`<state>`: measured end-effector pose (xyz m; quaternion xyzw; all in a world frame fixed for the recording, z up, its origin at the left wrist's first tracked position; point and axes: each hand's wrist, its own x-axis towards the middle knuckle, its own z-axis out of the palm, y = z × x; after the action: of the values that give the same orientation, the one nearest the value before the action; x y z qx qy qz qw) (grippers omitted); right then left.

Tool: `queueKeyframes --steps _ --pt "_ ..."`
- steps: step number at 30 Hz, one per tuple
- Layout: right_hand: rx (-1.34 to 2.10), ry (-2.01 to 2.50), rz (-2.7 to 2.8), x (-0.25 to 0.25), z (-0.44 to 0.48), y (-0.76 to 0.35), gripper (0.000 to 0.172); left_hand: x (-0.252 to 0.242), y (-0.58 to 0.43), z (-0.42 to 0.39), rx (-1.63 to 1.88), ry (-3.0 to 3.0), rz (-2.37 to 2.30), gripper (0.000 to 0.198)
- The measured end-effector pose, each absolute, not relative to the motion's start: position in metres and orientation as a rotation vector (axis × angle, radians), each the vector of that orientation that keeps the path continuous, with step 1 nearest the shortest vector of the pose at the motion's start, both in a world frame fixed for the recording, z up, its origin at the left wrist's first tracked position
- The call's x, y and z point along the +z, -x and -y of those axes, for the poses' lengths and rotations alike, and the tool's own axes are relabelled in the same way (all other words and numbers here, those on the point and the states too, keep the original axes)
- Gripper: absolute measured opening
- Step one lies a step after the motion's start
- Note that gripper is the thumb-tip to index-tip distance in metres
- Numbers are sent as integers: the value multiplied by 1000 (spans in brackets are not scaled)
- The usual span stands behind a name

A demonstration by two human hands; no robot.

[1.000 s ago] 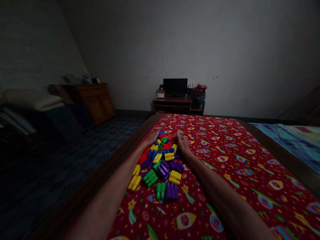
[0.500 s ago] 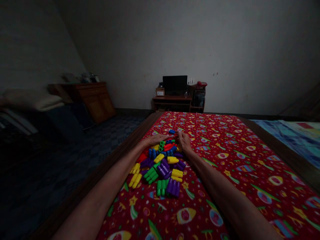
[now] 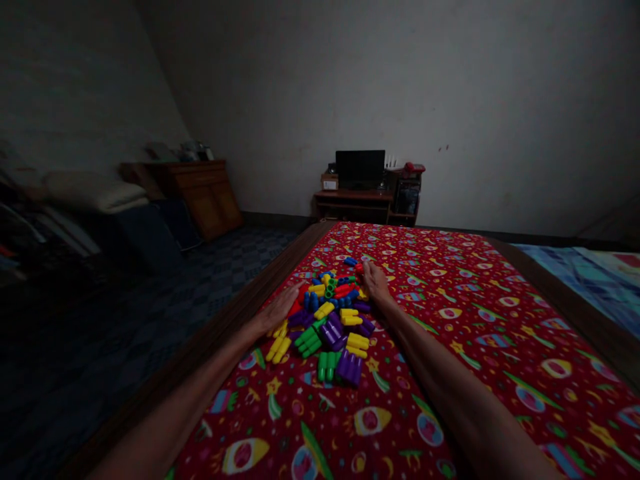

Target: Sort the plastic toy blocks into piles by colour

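A loose pile of plastic building pieces, rounded tubes joined side by side, lies on the red patterned cloth [image 3: 425,373]. Green pieces [image 3: 310,339], purple pieces [image 3: 349,368] and yellow pieces [image 3: 358,345] make up its near part. My left hand [image 3: 279,309] lies along the pile's left side, open, fingers stretched towards a red piece. At the far right side is my right hand [image 3: 376,283], cupped with the fingers extended. Its fingertips are by another red piece [image 3: 359,268]; they are partly hidden. A blue piece [image 3: 351,262] lies just beyond the pile.
The cloth covers a surface with a dark brown border [image 3: 240,310]. On the right lies a blue checked cloth [image 3: 565,277]. A desk [image 3: 350,198] with a black monitor [image 3: 360,169] stands by the far wall. A wooden cabinet [image 3: 200,200] is at the left.
My left hand has moved back from the pile's far edge to its left side, uncovering blue and yellow pieces. My right hand stays near the far right edge. The view has shifted slightly left.
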<state>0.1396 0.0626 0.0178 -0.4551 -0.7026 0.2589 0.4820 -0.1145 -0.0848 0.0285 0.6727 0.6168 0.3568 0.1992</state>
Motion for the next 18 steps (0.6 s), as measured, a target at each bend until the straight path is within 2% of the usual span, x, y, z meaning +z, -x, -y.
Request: queueKeyframes --steps 4,9,12,18 --pt "827 949 1919 22 -51 -130 53 23 90 94 1042 -1876 -1719 76" --pt "995 641 2210 33 -33 -118 44 36 63 87 1032 -1998 -1703 77" --pt "987 664 2248 41 -27 -120 44 42 56 83 1107 -1990 -1742 72" --pt "1004 723 2278 55 -37 -137 31 50 60 91 1214 -1779 -1637 59"
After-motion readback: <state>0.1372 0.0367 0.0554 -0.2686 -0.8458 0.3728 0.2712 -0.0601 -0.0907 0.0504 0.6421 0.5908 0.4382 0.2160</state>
